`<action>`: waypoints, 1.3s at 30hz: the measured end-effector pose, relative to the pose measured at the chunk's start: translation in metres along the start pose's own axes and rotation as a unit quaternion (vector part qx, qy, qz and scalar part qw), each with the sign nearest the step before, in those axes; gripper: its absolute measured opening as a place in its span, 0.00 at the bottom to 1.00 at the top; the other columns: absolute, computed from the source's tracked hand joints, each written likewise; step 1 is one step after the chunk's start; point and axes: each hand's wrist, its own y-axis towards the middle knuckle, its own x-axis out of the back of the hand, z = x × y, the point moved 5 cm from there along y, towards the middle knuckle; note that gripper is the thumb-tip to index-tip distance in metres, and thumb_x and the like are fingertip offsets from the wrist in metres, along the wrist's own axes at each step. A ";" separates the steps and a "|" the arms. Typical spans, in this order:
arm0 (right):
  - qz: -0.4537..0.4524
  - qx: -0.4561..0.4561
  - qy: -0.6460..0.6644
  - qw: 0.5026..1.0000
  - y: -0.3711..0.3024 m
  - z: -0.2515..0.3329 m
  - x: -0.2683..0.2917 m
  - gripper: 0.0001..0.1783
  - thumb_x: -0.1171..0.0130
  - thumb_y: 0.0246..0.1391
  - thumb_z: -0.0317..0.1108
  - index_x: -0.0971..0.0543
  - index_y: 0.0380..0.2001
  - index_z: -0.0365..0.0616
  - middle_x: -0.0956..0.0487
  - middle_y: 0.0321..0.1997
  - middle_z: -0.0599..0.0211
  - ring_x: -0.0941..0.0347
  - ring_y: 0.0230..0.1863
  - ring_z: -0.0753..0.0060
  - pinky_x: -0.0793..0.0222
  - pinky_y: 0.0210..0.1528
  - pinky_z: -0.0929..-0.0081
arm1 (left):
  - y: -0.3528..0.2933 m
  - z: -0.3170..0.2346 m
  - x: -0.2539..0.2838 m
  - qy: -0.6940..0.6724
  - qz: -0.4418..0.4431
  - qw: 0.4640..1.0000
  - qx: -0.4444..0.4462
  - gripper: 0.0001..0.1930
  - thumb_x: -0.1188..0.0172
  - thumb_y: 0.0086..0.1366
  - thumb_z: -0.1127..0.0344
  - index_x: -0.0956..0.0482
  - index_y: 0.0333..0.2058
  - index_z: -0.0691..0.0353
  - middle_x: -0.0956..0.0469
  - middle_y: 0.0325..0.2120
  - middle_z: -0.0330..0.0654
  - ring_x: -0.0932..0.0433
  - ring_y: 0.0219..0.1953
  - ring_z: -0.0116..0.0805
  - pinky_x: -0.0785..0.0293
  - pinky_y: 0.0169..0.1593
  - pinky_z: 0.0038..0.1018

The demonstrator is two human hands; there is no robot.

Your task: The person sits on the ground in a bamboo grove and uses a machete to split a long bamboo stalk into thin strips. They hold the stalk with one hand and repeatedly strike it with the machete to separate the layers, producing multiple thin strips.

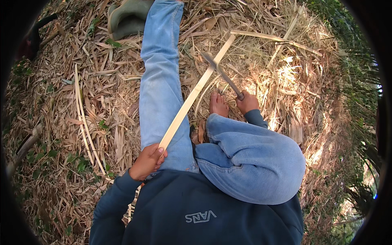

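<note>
My left hand (148, 162) is closed round the near end of a long, flat, pale bamboo strip (185, 108). The strip slants up and away to the right, across my outstretched left leg. In my right hand (248, 103), beside my bare foot (219, 105), is the handle of a knife (230, 81) with a long, dark blade. That blade crosses the strip toward its far end and appears to touch it; its tip is slightly blurred.
Dry leaves and shavings cover the ground. A green rubber boot (130, 20) is at the far end of my left leg. Thin pale strips (85, 122) lie to the left, and another split strip (277, 39) lies at the far right. Green plants (359, 77) border the right side.
</note>
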 end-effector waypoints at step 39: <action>0.071 0.082 0.147 0.983 -0.061 0.030 -0.013 0.14 0.42 0.50 0.45 0.23 0.30 0.44 0.23 0.21 0.49 0.23 0.27 0.45 0.28 0.32 0.54 | -0.051 -0.026 0.014 0.427 -0.218 0.863 -0.158 0.09 0.53 0.69 0.68 0.28 0.31 0.64 0.31 0.13 0.54 0.29 0.20 0.58 0.37 0.25 0.45</action>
